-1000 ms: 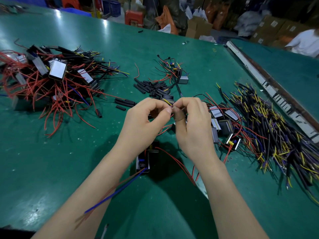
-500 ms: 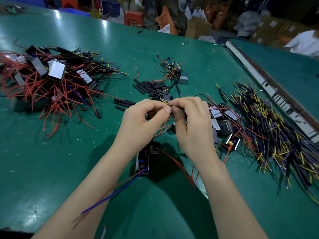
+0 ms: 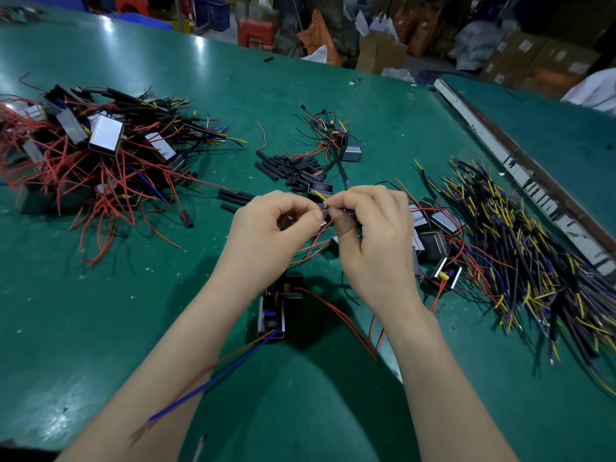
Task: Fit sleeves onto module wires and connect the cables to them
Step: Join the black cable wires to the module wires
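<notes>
My left hand (image 3: 271, 228) and my right hand (image 3: 373, 235) meet fingertip to fingertip above the green table (image 3: 100, 328). My left thumb and forefinger pinch a thin red module wire (image 3: 308, 250). My right hand pinches a dark cable with a yellow tip (image 3: 320, 195). What lies between the fingertips is too small to make out. A black module (image 3: 271, 315) hangs or lies just below my hands, with red and blue leads trailing toward me. Loose black sleeves (image 3: 286, 168) lie beyond my hands.
A big tangle of modules with red wires (image 3: 90, 155) fills the left. A heap of dark cables with yellow tips (image 3: 520, 248) lies on the right, with several modules (image 3: 433, 228) beside it. A metal rail (image 3: 520, 168) marks the table's right edge. Boxes stand behind.
Both hands stay together at the same spot; the fingers have shifted slightly on the wire and cable. The yellow tip now shows above the fingertips.
</notes>
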The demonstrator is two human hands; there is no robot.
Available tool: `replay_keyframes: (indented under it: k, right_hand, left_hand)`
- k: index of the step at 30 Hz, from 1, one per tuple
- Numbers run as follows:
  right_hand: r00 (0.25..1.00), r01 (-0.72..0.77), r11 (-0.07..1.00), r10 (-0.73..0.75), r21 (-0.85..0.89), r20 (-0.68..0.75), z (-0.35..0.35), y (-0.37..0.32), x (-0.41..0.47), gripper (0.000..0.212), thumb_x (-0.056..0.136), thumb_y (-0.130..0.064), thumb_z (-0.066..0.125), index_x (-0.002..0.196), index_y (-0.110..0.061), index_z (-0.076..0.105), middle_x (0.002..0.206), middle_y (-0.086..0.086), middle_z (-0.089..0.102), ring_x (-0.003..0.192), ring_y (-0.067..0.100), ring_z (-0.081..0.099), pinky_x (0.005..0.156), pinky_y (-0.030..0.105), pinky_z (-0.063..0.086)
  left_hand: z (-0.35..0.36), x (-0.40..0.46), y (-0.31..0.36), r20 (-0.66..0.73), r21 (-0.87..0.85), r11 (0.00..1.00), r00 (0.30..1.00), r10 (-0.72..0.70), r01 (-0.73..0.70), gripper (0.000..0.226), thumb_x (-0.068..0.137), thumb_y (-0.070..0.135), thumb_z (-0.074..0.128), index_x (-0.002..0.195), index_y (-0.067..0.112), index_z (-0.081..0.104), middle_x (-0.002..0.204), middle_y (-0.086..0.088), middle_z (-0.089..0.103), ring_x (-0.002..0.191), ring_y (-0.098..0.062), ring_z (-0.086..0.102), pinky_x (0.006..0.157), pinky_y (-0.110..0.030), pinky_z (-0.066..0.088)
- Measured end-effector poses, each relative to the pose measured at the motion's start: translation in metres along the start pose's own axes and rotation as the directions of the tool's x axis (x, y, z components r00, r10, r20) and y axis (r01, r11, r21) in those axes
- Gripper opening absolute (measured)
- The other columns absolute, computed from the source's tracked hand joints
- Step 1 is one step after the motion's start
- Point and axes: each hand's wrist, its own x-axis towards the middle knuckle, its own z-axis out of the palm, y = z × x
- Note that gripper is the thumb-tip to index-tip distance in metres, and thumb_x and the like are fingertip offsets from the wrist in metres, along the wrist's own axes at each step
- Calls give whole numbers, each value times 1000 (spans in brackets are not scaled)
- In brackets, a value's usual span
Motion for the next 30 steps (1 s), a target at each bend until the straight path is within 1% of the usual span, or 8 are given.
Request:
replay_keyframes:
  k: [2,5,8,13,17,20,23,30]
  right_hand:
    - [1000,0,1000,0,-19,-1,0,-1,0,12,92,-16,61,95,-11,71,97,3,66,93,31,55,75,49,43]
    - [1000,-6,999,5,-53,-5,2,-3,-1,10,90,-16,63,93,-13,72,95,2,67,93,32,56,75,47,43]
    - [1000,-26,995,26,-93,-6,5,-6,-3,10,89,-20,64,91,-16,72,95,-1,67,95,30,56,75,44,40]
    - [995,-95,987,91,-130,-37,7,-12,-4,9,89,-23,63,90,-20,71,96,-6,65,101,25,52,77,34,29]
    - [991,-126,982,117,-139,-71,7,-14,-3,6,88,-23,66,88,-21,72,96,-5,65,103,18,45,75,29,21]
    - [987,-146,980,134,-132,-91,5,-15,-2,6,87,-23,67,88,-21,72,95,-5,65,102,17,44,76,29,21]
    - [984,-163,982,155,-96,-87,4,-15,-1,10,88,-27,65,89,-21,73,95,-6,66,101,21,50,74,28,20]
    - [984,-180,984,180,6,12,2,-10,1,15,88,-35,61,93,-26,71,96,-11,64,100,20,53,76,29,22]
  left_hand:
    - [0,-1,-1,-26,130,991,999,39,-35,12,80,24,66,70,31,64,72,9,60,70,0,48,68,-11,35]
    - [2,-2,-4,-79,327,939,987,139,-106,6,83,17,66,78,18,69,75,2,61,78,-15,47,72,-20,32]
    - [5,-3,-7,-120,414,903,977,176,-112,11,85,21,64,80,14,70,76,-1,60,78,-24,47,74,-29,35]
    - [8,-4,-5,-188,325,938,964,189,-121,19,82,24,56,77,11,69,75,0,62,74,-12,43,75,-31,36]
    - [9,-4,-6,-221,255,954,950,219,-160,16,86,20,58,82,10,69,81,8,60,77,-8,44,78,-31,38]
    - [9,-3,-6,-189,236,944,942,278,-231,13,88,18,58,86,11,69,83,12,57,77,-6,44,78,-28,37]
    - [7,-1,-8,-147,216,928,930,337,-302,13,90,16,57,89,8,68,83,12,54,78,-5,44,79,-31,39]
    - [5,1,-15,-121,251,886,896,428,-390,12,91,9,56,90,3,66,87,7,54,79,-8,47,74,-33,43]
